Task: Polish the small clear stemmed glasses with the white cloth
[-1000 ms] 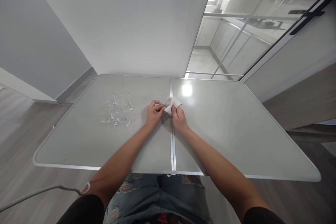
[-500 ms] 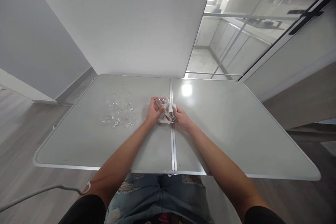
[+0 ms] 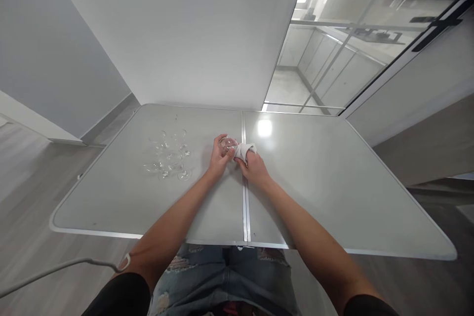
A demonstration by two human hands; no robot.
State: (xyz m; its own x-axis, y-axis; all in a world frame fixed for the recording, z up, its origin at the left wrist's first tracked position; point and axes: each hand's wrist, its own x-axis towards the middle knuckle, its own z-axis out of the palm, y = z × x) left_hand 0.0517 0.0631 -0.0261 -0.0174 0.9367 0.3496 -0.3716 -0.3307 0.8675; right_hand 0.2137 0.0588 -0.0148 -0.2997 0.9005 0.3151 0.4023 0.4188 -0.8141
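Clear round glass (image 3: 227, 144) sits in the left hand (image 3: 219, 157), over the middle of the table just left of the metal strip. The fingers curl around its bowl and hold it. The glass is see-through, so its edges are hard to make out, and its stem or foot cannot be seen at all. The hand hides the lower part.

Just beside it, touching the glass, is a small white crumpled cloth (image 3: 246, 150). The right hand (image 3: 254, 168) is closed on this cloth and presses it against the side of the glass. Part of the cloth is tucked under the fingers, so its full shape does not show.

Both hands are over the big grey folding table (image 3: 333, 177), which has a shiny metal strip (image 3: 245, 197) down its middle. A bright spot of light (image 3: 264, 127) shines on the top, near the cloth.

To the left, well apart from the hands, stands a bunch of clear stemmed glasses (image 3: 169, 154). They blend into the grey top, so it is hard to count them.

At the bottom, torn blue jeans (image 3: 218, 276) show, cut off by the picture edge. A thin white cable (image 3: 55, 269) runs off to the left.
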